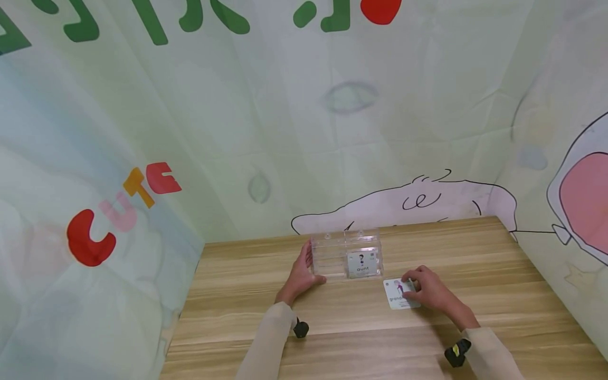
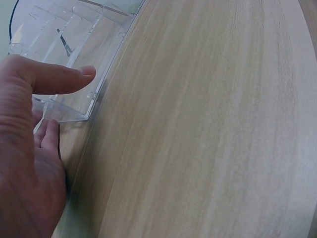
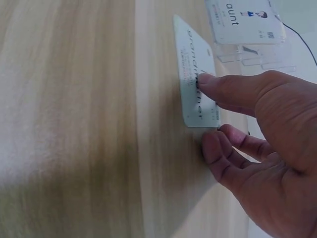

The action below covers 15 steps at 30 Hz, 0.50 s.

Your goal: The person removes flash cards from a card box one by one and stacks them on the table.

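Note:
A clear plastic box (image 1: 329,259) with two side-by-side compartments stands towards the back of the wooden table. In its right compartment a picture card reading "aunt" (image 1: 362,264) stands upright. My left hand (image 1: 301,273) holds the box at its left end, fingers along the side and thumb (image 2: 64,79) reaching across the front. To the right and nearer to me, my right hand (image 1: 429,287) pinches a white flash card (image 1: 395,302) at its right edge. "Grandmother" is printed on this card (image 3: 190,94), which tilts off the table in the right wrist view; the thumb covers some lettering.
The wooden table (image 1: 351,338) runs back to a printed cloth backdrop (image 1: 304,148), which also hangs at the left and right. Black camera mounts sit on the left wrist (image 1: 301,328) and the right wrist (image 1: 457,353).

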Motion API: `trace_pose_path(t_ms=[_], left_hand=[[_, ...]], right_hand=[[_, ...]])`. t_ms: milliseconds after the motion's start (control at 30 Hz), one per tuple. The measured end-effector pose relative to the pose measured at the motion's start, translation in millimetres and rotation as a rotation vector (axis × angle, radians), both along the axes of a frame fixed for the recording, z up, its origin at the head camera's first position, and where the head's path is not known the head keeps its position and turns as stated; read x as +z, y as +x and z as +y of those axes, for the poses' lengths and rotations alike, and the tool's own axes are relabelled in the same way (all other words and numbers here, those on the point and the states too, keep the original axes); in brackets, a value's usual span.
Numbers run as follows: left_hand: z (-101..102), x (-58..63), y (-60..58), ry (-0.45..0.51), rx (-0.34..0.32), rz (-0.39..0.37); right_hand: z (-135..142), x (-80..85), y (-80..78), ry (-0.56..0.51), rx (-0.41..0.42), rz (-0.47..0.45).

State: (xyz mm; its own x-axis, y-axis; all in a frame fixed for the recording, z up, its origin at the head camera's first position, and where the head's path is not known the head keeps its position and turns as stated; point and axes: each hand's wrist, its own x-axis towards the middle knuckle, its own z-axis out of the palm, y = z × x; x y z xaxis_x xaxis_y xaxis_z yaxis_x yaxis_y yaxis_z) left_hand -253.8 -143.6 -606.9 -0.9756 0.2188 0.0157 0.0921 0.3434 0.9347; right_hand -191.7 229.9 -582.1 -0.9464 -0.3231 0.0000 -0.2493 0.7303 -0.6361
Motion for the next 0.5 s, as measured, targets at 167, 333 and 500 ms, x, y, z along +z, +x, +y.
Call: trace_pose_path(t_ms=[167, 333, 500], left_hand=[[0.0, -0.4, 0.4, -0.002, 0.0, 0.002], [0.3, -0.1, 0.7, -0.008, 0.002, 0.0], [1.4, 6.0, 3.8, -0.009, 0.003, 0.008]], right_hand=[[0.5, 3.6, -2.5, 0.026, 0.028, 0.0], [1.1, 9.0, -5.6, 0.03, 0.034, -0.004], [-1.6, 14.7, -10.4, 0.007, 0.037, 0.022]])
